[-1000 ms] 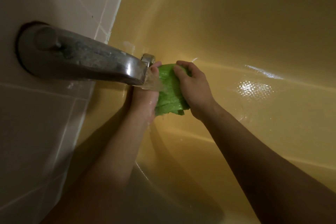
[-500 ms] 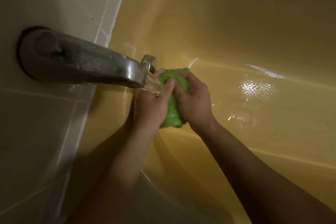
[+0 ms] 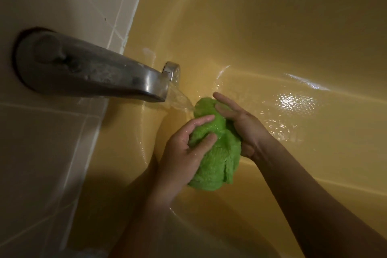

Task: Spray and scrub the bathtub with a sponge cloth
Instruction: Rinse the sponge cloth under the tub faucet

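Both hands were together on the green sponge cloth (image 3: 217, 153): left hand (image 3: 184, 151) gripped it, right hand (image 3: 245, 125) pressed in with straightish fingers, thumb hidden. It hung bunched under water (image 3: 180, 98) from the spout (image 3: 94, 73), above the bathtub (image 3: 272, 37), which held a thin wet film.

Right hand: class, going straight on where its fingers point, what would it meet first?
The right hand, resting on the sponge cloth, would probably meet the water stream at the faucet spout; depth is unclear.
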